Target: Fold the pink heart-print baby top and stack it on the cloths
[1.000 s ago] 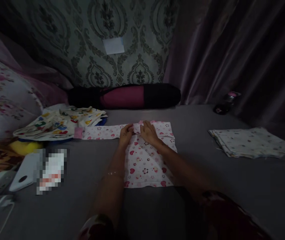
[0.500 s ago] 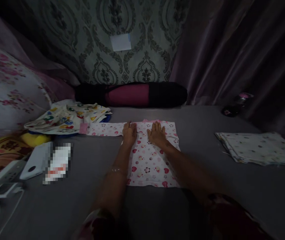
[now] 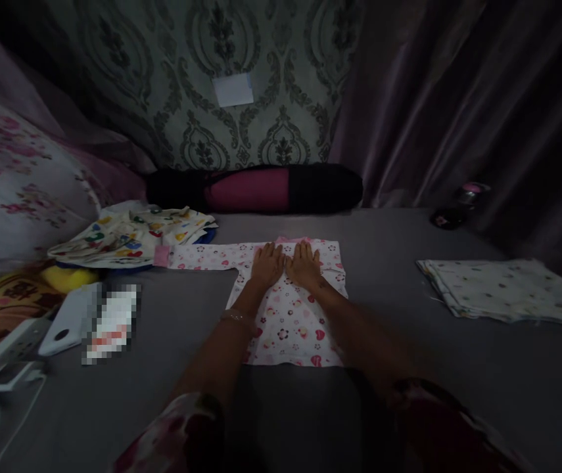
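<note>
Pink and white printed cloth lies under both hands: from the head view, the only one there is, I see a long-sleeved top [image 3: 284, 322] spread on the grey sheet [image 3: 384, 263], its body reaching from beneath the fingers back toward the person. The left hand [image 3: 267, 265] and the right hand [image 3: 304, 264] rest side by side on the upper chest, palms down, fingers pointing away, almost touching each other. Neither clasps anything; both simply lie flat on the fabric.

What has just changed is the left hand: half a second ago it sat nearer the underarm, and now it has come in beside the right one, which is in much the same place. With that, the underarm corner and slanting side seam show clear to the left of the hands. I'd judge the upper part is being pressed smooth, and it looks fairly flat there already.

Out to the left of the hands runs one sleeve [image 3: 206, 257], straight, ending in a pink cuff [image 3: 162, 256] just beside a heap of printed cloth [image 3: 133, 233]. No sleeve sticks out to the right; whether it's tucked over, I can't tell. Well off to the right sits a folded cloth [image 3: 502, 289].
</note>
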A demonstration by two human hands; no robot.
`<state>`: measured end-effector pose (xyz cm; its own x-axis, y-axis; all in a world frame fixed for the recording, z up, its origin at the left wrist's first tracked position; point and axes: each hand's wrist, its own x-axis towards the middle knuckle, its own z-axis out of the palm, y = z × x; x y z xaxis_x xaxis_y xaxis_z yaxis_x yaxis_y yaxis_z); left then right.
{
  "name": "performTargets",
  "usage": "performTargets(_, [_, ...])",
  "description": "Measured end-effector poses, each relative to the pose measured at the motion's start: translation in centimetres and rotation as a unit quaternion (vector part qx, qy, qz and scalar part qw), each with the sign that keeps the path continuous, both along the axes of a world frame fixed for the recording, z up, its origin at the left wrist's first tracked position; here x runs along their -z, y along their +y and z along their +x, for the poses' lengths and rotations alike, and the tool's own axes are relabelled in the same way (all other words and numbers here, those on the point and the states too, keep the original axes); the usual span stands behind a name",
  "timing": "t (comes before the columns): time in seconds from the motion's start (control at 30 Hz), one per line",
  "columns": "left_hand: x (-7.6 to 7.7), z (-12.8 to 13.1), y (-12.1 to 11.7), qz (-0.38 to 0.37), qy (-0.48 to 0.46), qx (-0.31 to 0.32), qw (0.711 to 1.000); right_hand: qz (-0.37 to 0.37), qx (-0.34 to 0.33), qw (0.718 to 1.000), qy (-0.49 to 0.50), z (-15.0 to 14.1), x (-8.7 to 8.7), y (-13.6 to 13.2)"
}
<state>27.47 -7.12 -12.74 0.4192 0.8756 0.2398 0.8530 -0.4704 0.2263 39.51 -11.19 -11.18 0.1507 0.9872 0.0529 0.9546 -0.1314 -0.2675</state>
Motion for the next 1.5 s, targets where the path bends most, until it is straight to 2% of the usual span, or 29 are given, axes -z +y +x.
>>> performTargets(0.17, [0.5,-0.1,0.0,0.04,0.016,-0.035,0.998,0.014,0.037,0.999,-0.013,0.4,0.5,0.0])
performTargets(0.47, [-0.1,-0.1,-0.5,0.023,0.0,-0.07,0.997,0.023,0.09,0.995,-0.047,3.5,1.0,-0.2])
performTargets(0.7, [-0.8,0.1,-0.7,-0.021,0.004,-0.087,0.996,0.043,0.072,0.995,-0.063,5.2,1.3,-0.6])
performTargets(0.83, [-0.7,0.1,-0.7,-0.025,0.019,-0.099,0.995,0.045,0.072,0.994,-0.065,6.6,1.3,-0.9])
performTargets(1.03, [-0.3,0.1,-0.4,-0.006,0.054,-0.104,0.993,0.101,0.042,0.989,-0.095,8.6,1.7,-1.4])
performTargets(1.23, [0.2,-0.1,-0.1,-0.011,0.068,-0.095,0.993,0.105,0.037,0.988,-0.104,9.2,2.5,-0.9])
performTargets(1.37, [0.1,-0.1,-0.2,-0.018,0.067,-0.096,0.993,0.1,0.031,0.989,-0.101,9.3,2.7,-0.6])
performTargets(1.5, [-0.4,-0.3,0.3,-0.066,0.068,-0.088,0.992,0.082,0.029,0.991,-0.102,9.4,2.6,-0.4])
